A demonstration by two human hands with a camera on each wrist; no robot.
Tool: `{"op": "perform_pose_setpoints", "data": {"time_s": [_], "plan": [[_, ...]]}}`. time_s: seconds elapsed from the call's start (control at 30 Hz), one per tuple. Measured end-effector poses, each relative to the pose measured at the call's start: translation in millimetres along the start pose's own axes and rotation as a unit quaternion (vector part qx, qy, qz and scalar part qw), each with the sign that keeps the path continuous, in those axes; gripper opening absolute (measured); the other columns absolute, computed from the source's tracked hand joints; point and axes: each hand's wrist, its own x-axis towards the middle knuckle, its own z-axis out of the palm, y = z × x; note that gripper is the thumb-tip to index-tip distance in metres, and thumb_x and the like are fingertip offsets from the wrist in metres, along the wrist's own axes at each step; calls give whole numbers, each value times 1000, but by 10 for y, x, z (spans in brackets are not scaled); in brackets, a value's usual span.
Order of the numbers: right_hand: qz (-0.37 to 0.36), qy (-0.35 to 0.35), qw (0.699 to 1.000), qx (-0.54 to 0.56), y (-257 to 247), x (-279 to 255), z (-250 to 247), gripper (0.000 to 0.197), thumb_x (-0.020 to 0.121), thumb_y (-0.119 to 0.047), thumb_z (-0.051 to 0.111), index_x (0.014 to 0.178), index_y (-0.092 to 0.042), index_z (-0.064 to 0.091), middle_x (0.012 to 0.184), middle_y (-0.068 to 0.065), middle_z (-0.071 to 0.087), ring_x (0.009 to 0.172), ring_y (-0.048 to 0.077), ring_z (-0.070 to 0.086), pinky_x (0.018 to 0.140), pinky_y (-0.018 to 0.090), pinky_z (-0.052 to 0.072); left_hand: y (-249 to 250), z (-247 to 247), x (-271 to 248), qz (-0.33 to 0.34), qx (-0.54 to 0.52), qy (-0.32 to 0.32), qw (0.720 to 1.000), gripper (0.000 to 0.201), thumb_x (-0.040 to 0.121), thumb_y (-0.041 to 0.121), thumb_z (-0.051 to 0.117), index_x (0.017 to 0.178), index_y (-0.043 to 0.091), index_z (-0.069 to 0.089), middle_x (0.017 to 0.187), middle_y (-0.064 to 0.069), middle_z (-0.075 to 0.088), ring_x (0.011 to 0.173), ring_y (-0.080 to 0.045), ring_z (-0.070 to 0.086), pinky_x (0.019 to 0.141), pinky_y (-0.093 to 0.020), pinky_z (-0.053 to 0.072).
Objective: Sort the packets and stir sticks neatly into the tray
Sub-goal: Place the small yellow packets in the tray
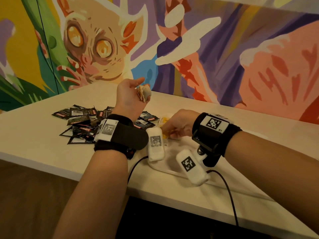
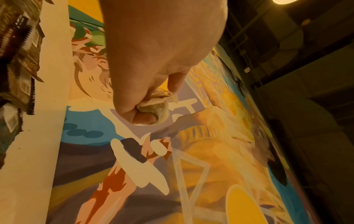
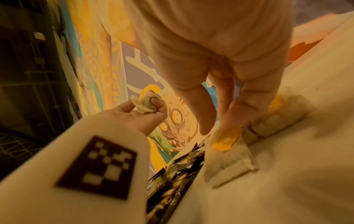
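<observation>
Painted across the wall behind the worktop (image 1: pixel 172 178) is a bright mural (image 1: pixel 89 44) of a wide-eyed animal among purple, orange and green shapes, filling the upper half of the head view. Both hands sit near the middle of that frame, each wrist wearing a black band with white tag-marked blocks. Raised above the surface at centre frame, the left hand (image 1: pixel 130 95) has its fingers curled round a small bunch of pale tea bags (image 1: pixel 144 93), the thumb pointing up toward the mural; the left wrist view shows the same crumpled bundle (image 2: pixel 155 104) pinched between thumb and fingertips. Lower and to the right of centre, the right hand (image 1: pixel 179 123) reaches down to the surface, and in its wrist view the thumb and fingers pinch the top of a tea bag with a yellow tag (image 3: pixel 228 154) whose lower end lies on the white surface. Just beyond it, toward the right edge of that wrist view, more pale tea bags (image 3: pixel 275 121) lie in a row, one showing a yellow tag. A loose heap of dark coffee packets (image 1: pixel 82 123) with red labels spreads over the worktop at left of centre in the head view, partly hidden by the left wrist. Under the right wrist lies a pale, shallow tray (image 1: pixel 165 168), its rounded edge visible near the front of the worktop.
</observation>
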Motion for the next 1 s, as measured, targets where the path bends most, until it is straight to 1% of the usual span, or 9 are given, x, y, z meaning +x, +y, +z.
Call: {"op": "perform_pose_setpoints", "data": {"time_s": [0.13,0.27,0.37,0.43,0.6,0.7,0.77,0.87,1.0], "plan": [[-61,49,997,23,-66,-17,-79,24,84,-15,67,104,-5,58,83,7,49,63,15,43,54,25,41,-26,29,-16,-2,-7,-33,999,34,91,5,26,112,4,53,117,-18,49,91,-20,54,74,-27,43],[-145,32,974,172,-77,-89,-173,13,91,-19,59,97,-8,56,82,5,50,65,16,49,52,24,43,-101,90,-22,-6,38,-91,995,44,90,-12,25,129,-2,43,108,-20,50,95,-23,56,83,-30,48],[-189,14,941,281,-9,-113,-233,14,92,-21,58,100,-10,55,83,6,53,64,16,53,52,23,48,-164,118,-24,11,121,-132,984,36,92,-12,37,123,5,46,113,-20,54,94,-21,60,86,-28,51],[-218,15,916,336,58,-95,-261,11,91,-20,59,97,-11,56,84,7,55,65,17,56,54,22,51,-200,114,-28,18,161,-152,975,34,92,-9,45,121,8,48,107,-16,61,88,-17,64,85,-24,53],[-256,-25,874,412,227,7,-283,6,92,-13,57,94,-9,60,84,7,60,69,16,59,61,22,55,-286,114,-43,30,236,-153,959,34,89,-7,53,118,12,54,94,-5,67,79,-11,66,72,-19,55],[-264,-59,852,449,300,123,-277,16,93,-10,53,107,-2,59,86,9,61,69,15,59,63,22,55,-334,110,-4,37,266,-145,952,36,87,-7,57,118,11,55,89,-2,68,74,-8,67,71,-18,55],[-264,-67,842,465,331,207,-281,22,93,-9,53,112,0,56,86,9,60,68,15,59,61,21,56,-366,96,41,34,278,-142,950,37,84,-7,60,117,10,56,89,-2,69,75,-9,67,71,-19,55],[-261,-72,840,470,347,313,-307,7,92,-8,54,97,-5,59,81,7,62,63,12,61,59,21,56,-423,93,134,26,301,-139,943,35,83,-4,63,115,10,57,91,-4,69,78,-10,67,71,-20,55],[-259,-76,838,475,348,446,-388,8,93,-4,51,92,-7,58,76,6,62,62,12,62,61,21,57,-500,125,306,24,313,-135,940,29,81,3,67,108,11,60,94,-6,69,80,-11,68,72,-20,55]]}}
